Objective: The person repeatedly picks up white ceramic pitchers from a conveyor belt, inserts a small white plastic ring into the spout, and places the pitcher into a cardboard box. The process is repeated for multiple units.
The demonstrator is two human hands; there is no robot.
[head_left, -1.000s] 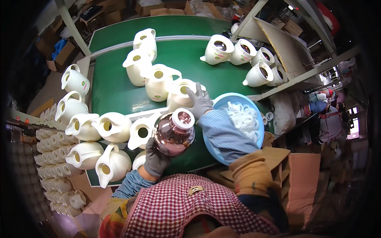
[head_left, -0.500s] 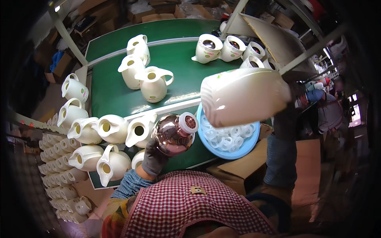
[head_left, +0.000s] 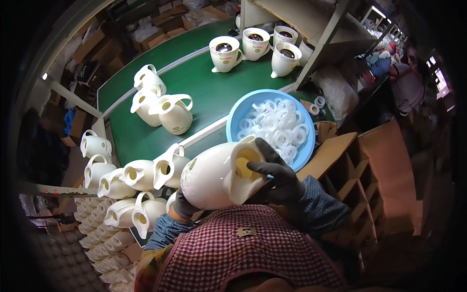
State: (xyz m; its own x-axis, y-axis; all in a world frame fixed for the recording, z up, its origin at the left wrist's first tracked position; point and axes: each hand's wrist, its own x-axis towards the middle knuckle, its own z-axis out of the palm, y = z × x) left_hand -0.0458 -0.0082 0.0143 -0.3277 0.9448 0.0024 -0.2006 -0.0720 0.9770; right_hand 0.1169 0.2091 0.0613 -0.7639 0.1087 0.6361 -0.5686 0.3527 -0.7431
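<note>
Two gloved hands, head view: left hand (head_left: 186, 204) and right hand (head_left: 282, 179), both at the white jug (head_left: 211, 177).
White jug: raised in front of the checked apron (head_left: 243, 248), lying tilted, spouted mouth toward the right hand.
Right fingers: grasping the mouth end, one across the opening.
Left fingers: mostly hidden behind the jug's lower side; grip cannot be told.
Blue basin (head_left: 232, 117): just beyond the right hand; filled with translucent rings (head_left: 279, 119).
Green worktop (head_left: 209, 95): carries three upright jugs (head_left: 176, 115), grouped left of the basin.
Inverted jugs (head_left: 224, 54): five, far right, spouts down, dark insides.
Divided carton (head_left: 362, 171): right of the basin.
</note>
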